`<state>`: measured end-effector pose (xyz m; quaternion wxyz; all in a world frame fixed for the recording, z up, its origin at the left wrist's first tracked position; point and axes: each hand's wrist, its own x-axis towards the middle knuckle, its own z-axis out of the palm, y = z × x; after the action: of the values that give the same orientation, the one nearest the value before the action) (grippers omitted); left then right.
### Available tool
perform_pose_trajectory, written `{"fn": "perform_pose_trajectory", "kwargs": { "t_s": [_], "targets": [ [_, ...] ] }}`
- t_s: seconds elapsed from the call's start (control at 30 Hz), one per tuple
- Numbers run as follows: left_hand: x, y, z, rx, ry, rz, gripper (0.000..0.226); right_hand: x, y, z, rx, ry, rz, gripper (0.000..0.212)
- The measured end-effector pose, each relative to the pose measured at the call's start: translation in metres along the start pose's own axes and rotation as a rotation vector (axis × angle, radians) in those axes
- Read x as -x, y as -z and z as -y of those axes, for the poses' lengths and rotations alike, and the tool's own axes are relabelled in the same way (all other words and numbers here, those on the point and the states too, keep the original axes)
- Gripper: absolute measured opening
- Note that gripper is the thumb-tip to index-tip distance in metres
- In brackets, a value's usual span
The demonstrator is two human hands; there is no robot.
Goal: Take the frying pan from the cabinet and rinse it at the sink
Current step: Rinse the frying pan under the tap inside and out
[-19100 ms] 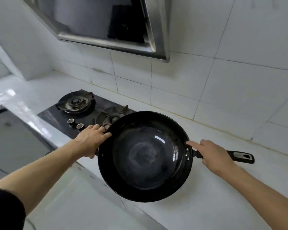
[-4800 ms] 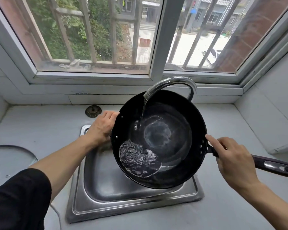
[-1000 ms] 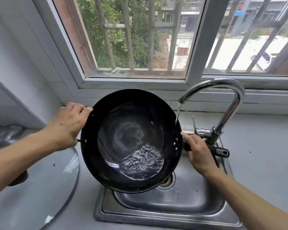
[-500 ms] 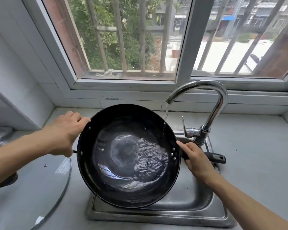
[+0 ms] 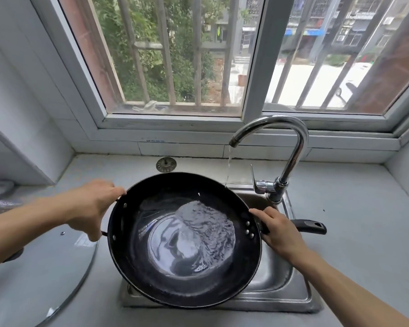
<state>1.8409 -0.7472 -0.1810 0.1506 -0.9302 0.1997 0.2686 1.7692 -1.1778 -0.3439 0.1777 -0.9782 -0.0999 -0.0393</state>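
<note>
Frying pan [image 5: 184, 239] out of cabinet, held over sink [image 5: 281, 293]. Left hand [image 5: 90, 208] curled round small side handle; right hand [image 5: 276, 230] wrapped on long handle, close to rim. Water pooled between grips. Faucet [image 5: 279, 147] stream prob. grazing far rim. Left: swirl, tip out, shut tap.

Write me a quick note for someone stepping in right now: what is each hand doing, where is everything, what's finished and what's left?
Left hand grips the small helper handle at the frying pan's left rim.
Right hand holds the long handle close to the pan.
The pan is held over the sink, with water pooled inside.
The faucet is running; its stream falls just past the pan's far right rim.
A glass lid lies on the counter at left.
Done: pan fetched, wetted.
Left: swirl, tip the water out, shut the tap.
</note>
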Motion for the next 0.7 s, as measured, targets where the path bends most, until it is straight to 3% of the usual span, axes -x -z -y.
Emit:
{"fn": "perform_pose_trajectory", "kwargs": {
  "t_s": [0.37,0.53,0.7],
  "targets": [
    [-0.018,-0.017,-0.004,0.169,-0.111,-0.009,0.092,0.005,0.043,-0.007,0.111,0.036,-0.105,0.066],
    [-0.032,-0.022,-0.003,0.249,-0.147,-0.020,0.099,0.009,0.068,-0.006,0.165,0.056,-0.148,0.069],
    [-0.039,-0.031,-0.012,0.335,-0.210,0.003,0.090,0.010,0.087,-0.010,0.258,0.088,-0.158,0.072]
  ]
}}
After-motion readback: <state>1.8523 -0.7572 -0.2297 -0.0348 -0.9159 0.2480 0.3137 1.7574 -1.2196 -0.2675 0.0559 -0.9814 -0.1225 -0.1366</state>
